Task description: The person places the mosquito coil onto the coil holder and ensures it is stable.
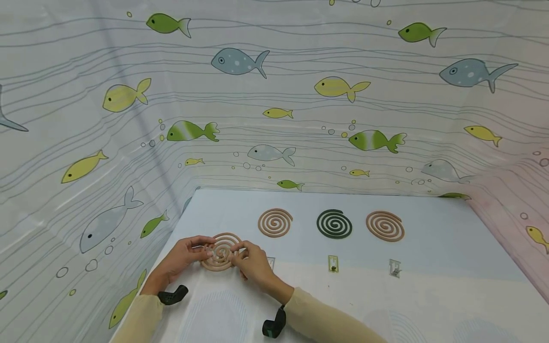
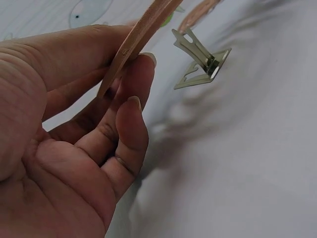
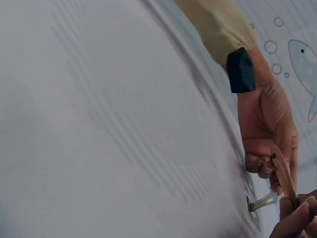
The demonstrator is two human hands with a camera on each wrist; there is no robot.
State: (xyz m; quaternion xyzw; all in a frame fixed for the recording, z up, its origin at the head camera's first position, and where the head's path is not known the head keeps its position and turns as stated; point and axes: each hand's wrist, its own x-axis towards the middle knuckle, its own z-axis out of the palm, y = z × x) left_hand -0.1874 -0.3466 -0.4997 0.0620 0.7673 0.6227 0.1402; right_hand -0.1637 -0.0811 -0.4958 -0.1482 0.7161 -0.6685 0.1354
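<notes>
Both hands hold one brown mosquito coil (image 2: 136, 42) by opposite edges, at the left of the table. My left hand (image 1: 180, 257) pinches its left rim between thumb and fingers. On the other side, my right hand (image 1: 255, 264) pinches the right rim; in the right wrist view only part of that hand shows, at the lower corner. A small metal coil stand (image 2: 213, 67) with a raised prong sits on the tabletop close by the coil. From the head camera, this stand is largely hidden behind the coil.
Along the back lie a brown coil (image 1: 275, 223), a dark green coil (image 1: 334, 224) and another brown coil (image 1: 385, 226). In front are a stand (image 1: 271, 263) partly behind my right hand, a yellowish stand (image 1: 333, 263) and a silvery stand (image 1: 395, 268). Fish-print sheeting (image 1: 300, 109) surrounds the white table.
</notes>
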